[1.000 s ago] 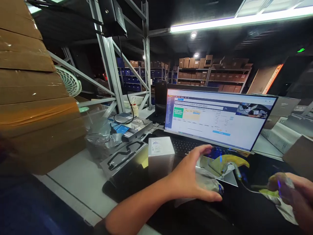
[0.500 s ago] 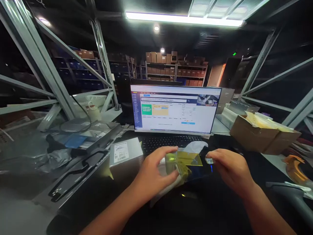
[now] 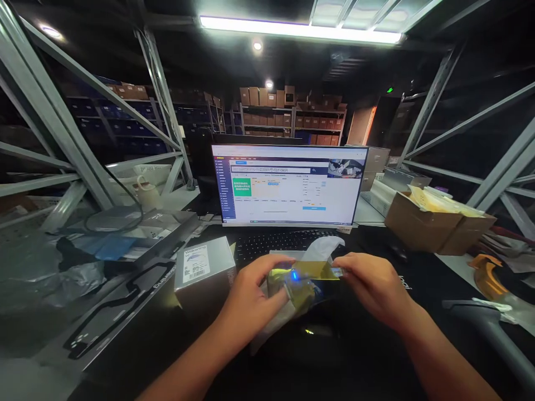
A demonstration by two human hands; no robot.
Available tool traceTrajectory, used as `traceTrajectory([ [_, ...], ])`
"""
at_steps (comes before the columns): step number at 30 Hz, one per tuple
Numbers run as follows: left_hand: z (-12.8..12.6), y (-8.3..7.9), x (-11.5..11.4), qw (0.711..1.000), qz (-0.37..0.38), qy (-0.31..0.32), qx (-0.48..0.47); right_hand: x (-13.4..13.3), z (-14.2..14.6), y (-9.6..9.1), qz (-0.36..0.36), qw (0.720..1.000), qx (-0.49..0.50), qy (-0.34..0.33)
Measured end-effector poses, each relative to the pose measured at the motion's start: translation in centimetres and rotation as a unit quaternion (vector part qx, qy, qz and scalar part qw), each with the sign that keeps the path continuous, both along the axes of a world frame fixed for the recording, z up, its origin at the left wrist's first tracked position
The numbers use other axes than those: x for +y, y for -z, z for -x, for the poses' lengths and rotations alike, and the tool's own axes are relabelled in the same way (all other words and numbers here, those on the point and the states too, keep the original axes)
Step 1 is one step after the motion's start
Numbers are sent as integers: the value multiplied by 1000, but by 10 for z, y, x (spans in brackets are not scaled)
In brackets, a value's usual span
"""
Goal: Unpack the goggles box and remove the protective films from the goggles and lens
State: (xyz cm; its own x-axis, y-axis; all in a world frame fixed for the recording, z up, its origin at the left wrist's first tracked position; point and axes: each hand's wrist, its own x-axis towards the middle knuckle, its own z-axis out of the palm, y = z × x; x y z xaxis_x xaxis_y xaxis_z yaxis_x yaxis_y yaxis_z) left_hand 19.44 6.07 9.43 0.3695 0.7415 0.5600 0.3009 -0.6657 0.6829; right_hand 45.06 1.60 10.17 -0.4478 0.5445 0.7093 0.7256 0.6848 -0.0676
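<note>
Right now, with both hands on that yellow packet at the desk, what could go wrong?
The left hand and right hand pull the yellow bag over the keyboard, so a slip might drop its contents on the keys. The small grey box sits near the left hand's elbow side and could be nudged.

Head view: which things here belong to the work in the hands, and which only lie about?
In hand:
left hand on the yellow bag
right hand pinching the bag's edge

Lying about:
monitor
keyboard
white box
open carton
grey flat package
</note>
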Motion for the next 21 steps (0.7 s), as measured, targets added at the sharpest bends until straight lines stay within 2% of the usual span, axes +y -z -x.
traceTrajectory([
  [2,0,-1,1,1000,-5,-7,-5,-3,-5,-4,52,998,13,24],
  [4,0,-1,2,1000,-5,-10,-13,-6,-18,-10,108,990,38,80],
  [8,-1,1,3,1000,7,-12,-19,2,-70,-18,207,950,62,227],
  [10,-2,0,3,1000,11,-18,-21,16,-100,-14,305,904,27,299],
  [11,-2,0,3,999,14,-21,-21,25,-114,-10,379,865,-2,328],
  [15,1,2,3,999,29,-36,-21,58,-145,17,539,760,-47,360],
  [18,6,8,9,996,60,-60,-29,73,-149,32,617,685,-66,381],
  [21,9,12,16,988,96,-103,-58,81,-148,37,638,654,-74,401],
])
